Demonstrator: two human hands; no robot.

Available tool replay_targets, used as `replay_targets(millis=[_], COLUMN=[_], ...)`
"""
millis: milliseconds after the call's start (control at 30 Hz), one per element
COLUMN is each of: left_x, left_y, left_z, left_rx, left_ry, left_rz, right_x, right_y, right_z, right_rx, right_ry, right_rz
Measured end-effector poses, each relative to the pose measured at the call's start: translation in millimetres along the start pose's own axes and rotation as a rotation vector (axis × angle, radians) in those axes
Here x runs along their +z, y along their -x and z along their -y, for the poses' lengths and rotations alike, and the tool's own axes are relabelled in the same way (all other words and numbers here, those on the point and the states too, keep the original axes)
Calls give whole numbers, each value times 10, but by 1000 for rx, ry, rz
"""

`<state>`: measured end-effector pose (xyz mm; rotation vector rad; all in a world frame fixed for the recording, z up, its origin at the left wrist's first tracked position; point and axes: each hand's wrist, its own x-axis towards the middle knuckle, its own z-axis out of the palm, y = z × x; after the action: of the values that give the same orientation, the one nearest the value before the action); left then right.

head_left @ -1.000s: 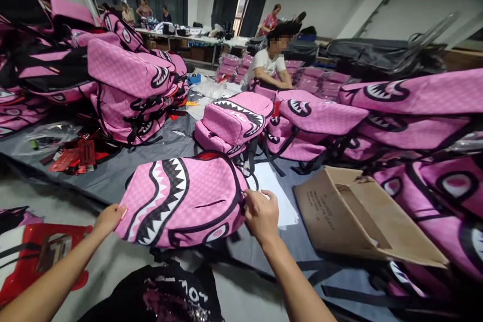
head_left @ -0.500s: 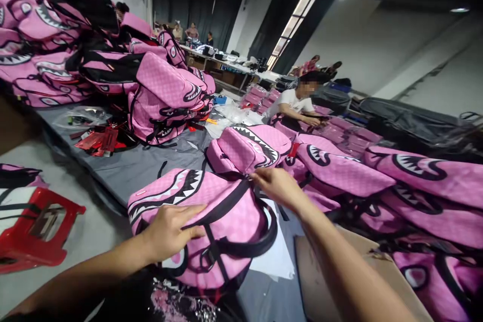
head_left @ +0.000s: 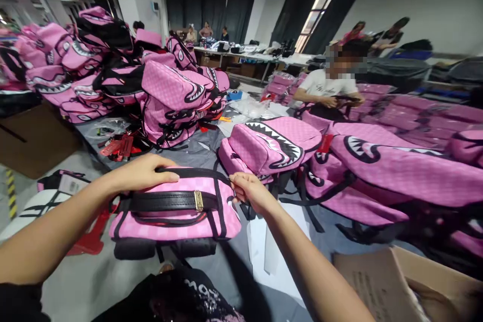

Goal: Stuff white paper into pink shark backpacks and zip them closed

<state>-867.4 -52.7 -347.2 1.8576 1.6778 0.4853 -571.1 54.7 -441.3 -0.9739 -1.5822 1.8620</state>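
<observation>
A pink backpack (head_left: 169, 214) stands at the table edge in front of me, its top with a black handle (head_left: 162, 202) and a small gold plate turned toward me. My left hand (head_left: 145, 172) lies over the bag's upper back edge, thumb and fingers around the fabric. At the bag's right corner, my right hand (head_left: 247, 188) is pinched at the black-edged seam; what sits between the fingertips is too small to make out. Just behind is another pink backpack (head_left: 277, 146) with a shark-mouth print.
Pink backpacks (head_left: 177, 90) are piled at the left, more (head_left: 381, 171) lie at the right. Red tags (head_left: 121, 147) lie on the grey table. White paper (head_left: 277, 246) and an open cardboard box (head_left: 377, 282) are near my right arm. A person (head_left: 330, 85) sits across.
The backpack has turned so its top and handle face me. My left hand has moved up onto its back edge; my right hand is still at its right end. The view has shifted.
</observation>
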Motion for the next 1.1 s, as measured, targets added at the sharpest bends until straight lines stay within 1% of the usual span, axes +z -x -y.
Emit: replay_targets(millis=[33,67,167,233,267,300,333,367,400,433,467,500,567,633,667,733,767,833,900,933,1000,1033,1100], left_x=[37,74,139,133,121,106,88,69,48,25,1,-24,-72,-111,-125,-135,-131,-110,-79,-63,-31,-14,31], left_y=[-41,-64,-79,-113,-150,-199,-254,-310,-360,-402,-432,-452,-472,-490,-506,-555,-586,-652,-707,-727,-749,-752,-755], left_z=[-48,-72,-60,-23,0,26,57,90,125,159,187,207,223,224,231,277,318,422,524,565,621,636,645], left_rx=[-6,-7,3,-20,-40,-59,-77,-91,-102,-111,-117,-119,-102,-51,-19,34,48,49,24,11,-13,-27,-55], left_ry=[-7,1,65,104,114,124,134,148,162,176,189,197,190,149,133,153,199,331,441,479,532,559,623], left_rz=[37,50,16,-4,-17,-36,-61,-88,-113,-133,-144,-143,-89,11,63,131,156,202,228,214,128,79,10], right_x=[-82,-172,-421,-527,-561,-585,-598,-601,-590,-563,-516,-448,-250,-9,106,282,337,388,400,409,469,530,723], right_y=[-31,-80,-327,-528,-614,-681,-719,-725,-694,-628,-532,-415,-174,-10,24,11,-20,-94,-141,-146,-110,-71,31], right_z=[-67,-163,-563,-816,-897,-932,-914,-843,-722,-564,-383,-196,144,380,452,520,531,556,631,694,851,929,1040], right_rx=[1,13,145,237,256,237,183,97,-14,-141,-274,-393,-609,-762,-806,-841,-849,-857,-850,-836,-801,-789,-788], right_ry=[6,33,145,153,157,181,234,313,393,461,514,541,621,764,851,1044,1151,1371,1559,1634,1762,1818,1880], right_rz=[2,-3,-22,27,42,21,-46,-149,-257,-340,-384,-367,-240,-166,-151,-158,-174,-225,-265,-270,-268,-268,-268])
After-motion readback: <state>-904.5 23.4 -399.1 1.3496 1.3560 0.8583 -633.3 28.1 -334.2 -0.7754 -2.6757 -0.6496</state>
